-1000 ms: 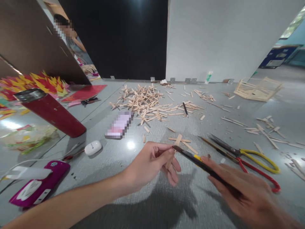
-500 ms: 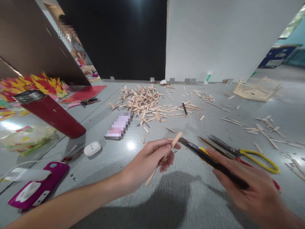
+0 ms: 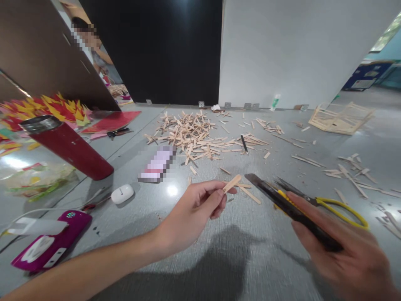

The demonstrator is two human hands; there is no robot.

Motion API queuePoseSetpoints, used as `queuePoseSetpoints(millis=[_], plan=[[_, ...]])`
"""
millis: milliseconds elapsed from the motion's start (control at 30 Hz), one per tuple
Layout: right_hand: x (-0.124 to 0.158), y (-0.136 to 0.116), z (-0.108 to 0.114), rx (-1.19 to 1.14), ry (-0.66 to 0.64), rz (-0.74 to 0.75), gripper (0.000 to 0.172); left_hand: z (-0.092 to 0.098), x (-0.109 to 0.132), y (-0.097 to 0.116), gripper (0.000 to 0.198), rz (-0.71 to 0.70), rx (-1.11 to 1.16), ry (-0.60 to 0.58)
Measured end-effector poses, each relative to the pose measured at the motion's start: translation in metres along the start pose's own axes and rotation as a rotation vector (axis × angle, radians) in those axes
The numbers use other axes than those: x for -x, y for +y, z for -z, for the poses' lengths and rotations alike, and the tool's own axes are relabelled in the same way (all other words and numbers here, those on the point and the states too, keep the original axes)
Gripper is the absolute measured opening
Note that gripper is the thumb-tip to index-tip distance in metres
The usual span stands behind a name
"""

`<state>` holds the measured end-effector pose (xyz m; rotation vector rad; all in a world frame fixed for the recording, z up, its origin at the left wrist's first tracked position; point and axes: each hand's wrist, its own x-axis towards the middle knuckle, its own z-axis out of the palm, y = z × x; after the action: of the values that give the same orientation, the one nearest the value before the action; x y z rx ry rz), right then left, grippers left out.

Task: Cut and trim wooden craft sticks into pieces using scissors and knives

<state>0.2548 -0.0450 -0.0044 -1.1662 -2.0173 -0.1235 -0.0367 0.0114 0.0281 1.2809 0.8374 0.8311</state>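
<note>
Left fingers (image 3: 214, 203) narrow, pinching one stick (image 3: 232, 184) just above the bench (image 3: 131, 217); far end juts free, I judge to leave it open to the blade (image 3: 253, 180). Right fingers (image 3: 319, 215) wrapped round the knife (image 3: 297, 218), grip well back from its edge, likely for control. Scissors (image 3: 319, 201) lie beyond, to the right; pile (image 3: 188, 131) on the far side, probably to leave working room. A second ago the blade was right up at my left fingers; now it stands apart, farther right, and the stick leans more rightward.

held stick (image 3: 232, 183) between phone (image 3: 158, 164) and scissors (image 3: 321, 201) (stick pile (image 3: 189, 133) behind)
</note>
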Motion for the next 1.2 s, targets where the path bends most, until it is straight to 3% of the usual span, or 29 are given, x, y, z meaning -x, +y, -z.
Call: queuePoseSetpoints(millis=[233,367,767,967,1200], plan=[[-0.004,-0.01,0.004,-0.12,-0.118,0.028,0.077,-0.001,0.003,0.001,0.024,-0.034,0.004,-0.019],[-0.007,-0.017,0.003,-0.197,-0.181,0.007,0.073,-0.004,0.005,0.0,0.022,-0.035,0.043,-0.02],[-0.006,-0.02,0.003,-0.26,-0.182,-0.063,0.077,-0.011,0.009,-0.011,0.019,-0.065,0.068,-0.018],[-0.004,-0.02,0.001,-0.263,-0.199,-0.091,0.075,-0.01,0.01,-0.014,0.021,-0.1,-0.034,-0.003],[-0.003,-0.016,0.006,-0.195,-0.159,-0.104,0.05,-0.007,0.015,-0.019,0.022,-0.14,-0.263,-0.018]])
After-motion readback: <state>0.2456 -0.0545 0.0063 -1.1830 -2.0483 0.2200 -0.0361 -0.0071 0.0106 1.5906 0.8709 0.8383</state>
